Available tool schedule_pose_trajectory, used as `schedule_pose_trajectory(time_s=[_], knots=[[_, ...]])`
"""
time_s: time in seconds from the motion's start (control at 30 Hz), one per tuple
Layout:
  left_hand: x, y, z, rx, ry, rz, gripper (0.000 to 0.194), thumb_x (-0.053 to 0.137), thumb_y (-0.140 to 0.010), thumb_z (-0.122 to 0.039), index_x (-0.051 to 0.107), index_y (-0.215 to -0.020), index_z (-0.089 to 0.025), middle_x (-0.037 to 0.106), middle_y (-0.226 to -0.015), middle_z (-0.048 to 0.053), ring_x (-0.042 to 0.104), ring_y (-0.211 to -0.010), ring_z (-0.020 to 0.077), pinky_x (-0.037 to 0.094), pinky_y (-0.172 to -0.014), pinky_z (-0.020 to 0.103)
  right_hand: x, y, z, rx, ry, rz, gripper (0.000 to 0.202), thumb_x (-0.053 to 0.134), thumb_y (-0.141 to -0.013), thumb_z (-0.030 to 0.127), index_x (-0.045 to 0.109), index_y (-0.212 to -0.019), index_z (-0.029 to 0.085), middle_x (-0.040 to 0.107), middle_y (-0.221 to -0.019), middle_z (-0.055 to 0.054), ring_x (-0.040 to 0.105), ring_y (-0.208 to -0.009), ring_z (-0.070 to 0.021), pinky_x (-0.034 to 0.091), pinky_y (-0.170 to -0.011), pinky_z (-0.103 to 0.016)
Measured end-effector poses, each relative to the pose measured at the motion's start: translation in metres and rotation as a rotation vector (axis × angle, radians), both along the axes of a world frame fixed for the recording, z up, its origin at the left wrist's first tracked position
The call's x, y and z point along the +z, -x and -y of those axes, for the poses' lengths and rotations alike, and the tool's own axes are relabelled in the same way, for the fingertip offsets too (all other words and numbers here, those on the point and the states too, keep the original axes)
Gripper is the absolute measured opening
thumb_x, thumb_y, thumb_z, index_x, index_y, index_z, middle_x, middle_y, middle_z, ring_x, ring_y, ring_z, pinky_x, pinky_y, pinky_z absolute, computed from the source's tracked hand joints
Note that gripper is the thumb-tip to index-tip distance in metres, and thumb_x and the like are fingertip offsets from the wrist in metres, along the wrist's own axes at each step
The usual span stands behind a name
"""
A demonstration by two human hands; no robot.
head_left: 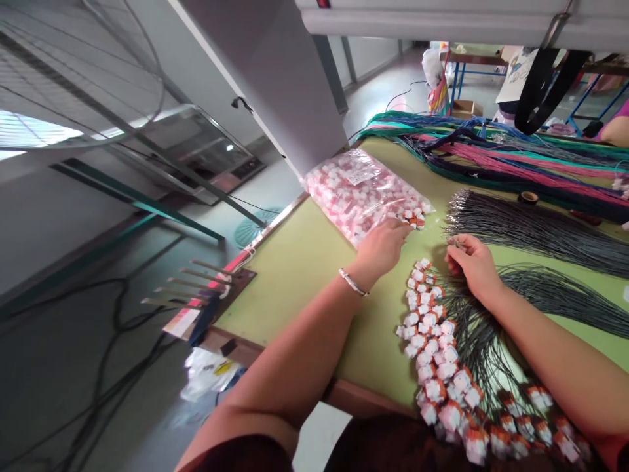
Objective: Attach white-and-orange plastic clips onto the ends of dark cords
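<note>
My left hand [384, 244] reaches to the mouth of a clear plastic bag [358, 167] full of small white-and-orange connectors. Its fingers are curled together beside a few loose connectors [413, 218]; what they pinch, if anything, is hidden. To the right, my right hand [472, 261] is closed in a pinch on the end of a black wire [458, 244]. Below it, a large cluster of black wires fitted with white-and-orange connectors [432, 347] spreads down to the table's near edge. A bundle of black wires with bare metal ends [511, 216] lies just beyond the right hand.
Long green, blue and pink wires [491, 151] run along the table's far side, near a roll of dark tape [528, 196]. Metal prongs [196, 288] stick out at the left corner of the green tabletop [280, 275]. A black strap [540, 92] hangs overhead at right.
</note>
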State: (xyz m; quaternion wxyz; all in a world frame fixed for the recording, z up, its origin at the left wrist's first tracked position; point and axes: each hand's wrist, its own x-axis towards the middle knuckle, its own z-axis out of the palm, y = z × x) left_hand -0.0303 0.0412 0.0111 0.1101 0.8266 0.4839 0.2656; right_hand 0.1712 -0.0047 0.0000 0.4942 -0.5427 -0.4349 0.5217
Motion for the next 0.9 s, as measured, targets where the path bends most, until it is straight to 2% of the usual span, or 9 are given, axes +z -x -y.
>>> schedule_pose_trajectory(time_s=[0.07,0.13,0.37,0.5,0.57,0.63,0.7,0.8,0.9], knots=[[-0.006,-0.004,-0.004,0.007,0.016,-0.193,0.034,0.043,-0.082,-0.007,0.071,-0.099,-0.016,0.064,-0.096,0.013,0.056,-0.097,0.0257,0.045,-0.086,0.040,0.000,0.001,0.000,0.016,-0.021,0.014,0.024,0.067,-0.064,0.038,0.057,-0.076,0.019,0.059,-0.059,0.003,0.049,-0.050,-0.0104,0.037,-0.044,-0.022],[-0.010,-0.005,-0.006,0.023,0.030,-0.283,0.033,0.041,-0.083,-0.007,0.072,-0.094,-0.016,0.063,-0.092,0.013,0.055,-0.094,0.0253,0.045,-0.084,0.039,-0.002,0.001,0.000,0.014,-0.047,0.039,0.021,0.066,-0.064,0.037,0.057,-0.071,0.019,0.055,-0.057,0.004,0.044,-0.048,-0.0090,0.033,-0.044,-0.022],[-0.009,-0.002,-0.005,0.055,0.003,-0.150,0.032,0.043,-0.087,-0.014,0.071,-0.102,-0.020,0.062,-0.096,0.011,0.057,-0.092,0.0234,0.046,-0.081,0.036,-0.008,-0.002,-0.005,-0.024,-0.121,0.137,0.010,0.059,-0.064,0.028,0.054,-0.062,0.019,0.043,-0.054,0.006,0.032,-0.049,-0.0077,0.026,-0.048,-0.024],[-0.001,-0.010,0.006,0.049,0.046,0.167,0.033,0.051,-0.084,-0.016,0.067,-0.113,-0.018,0.063,-0.096,0.010,0.059,-0.088,0.0210,0.049,-0.080,0.036,-0.005,-0.002,-0.005,-0.029,-0.141,0.204,0.009,0.055,-0.062,0.027,0.051,-0.060,0.019,0.041,-0.053,0.006,0.032,-0.052,-0.0091,0.028,-0.051,-0.025],[0.001,-0.016,0.013,0.018,0.268,0.431,0.030,0.057,-0.080,-0.018,0.067,-0.109,-0.015,0.065,-0.091,0.008,0.061,-0.078,0.0175,0.051,-0.075,0.034,-0.003,-0.001,-0.004,-0.018,-0.171,0.239,0.009,0.054,-0.061,0.027,0.050,-0.058,0.019,0.042,-0.054,0.005,0.034,-0.055,-0.0098,0.028,-0.053,-0.025],[0.000,-0.022,0.021,-0.025,0.582,0.713,0.023,0.063,-0.077,-0.020,0.069,-0.098,-0.013,0.068,-0.083,0.007,0.061,-0.069,0.0137,0.052,-0.069,0.030,-0.001,0.000,-0.002,-0.003,-0.196,0.261,0.010,0.054,-0.060,0.028,0.050,-0.057,0.019,0.042,-0.055,0.005,0.035,-0.056,-0.0103,0.029,-0.054,-0.025],[-0.002,-0.026,0.025,-0.053,0.820,0.955,0.018,0.067,-0.074,-0.019,0.069,-0.091,-0.013,0.069,-0.079,0.005,0.062,-0.067,0.0115,0.052,-0.070,0.029,0.000,0.000,-0.001,0.010,-0.209,0.278,0.011,0.055,-0.061,0.028,0.050,-0.057,0.019,0.042,-0.054,0.005,0.035,-0.056,-0.0103,0.029,-0.054,-0.025],[-0.006,-0.028,0.027,-0.066,0.973,1.199,0.015,0.070,-0.072,-0.015,0.071,-0.087,-0.013,0.070,-0.080,0.005,0.064,-0.072,0.0108,0.053,-0.077,0.029,0.000,0.001,0.000,0.010,-0.217,0.296,0.013,0.055,-0.063,0.030,0.053,-0.057,0.019,0.045,-0.054,0.004,0.037,-0.056,-0.0106,0.031,-0.055,-0.025],[-0.011,-0.028,0.025,-0.085,1.040,1.289,0.015,0.071,-0.070,-0.011,0.072,-0.085,-0.013,0.071,-0.080,0.004,0.065,-0.074,0.0106,0.052,-0.079,0.028,0.001,0.001,0.000,0.020,-0.199,0.300,0.014,0.055,-0.064,0.030,0.054,-0.056,0.018,0.046,-0.053,0.004,0.037,-0.057,-0.0107,0.030,-0.055,-0.025]])
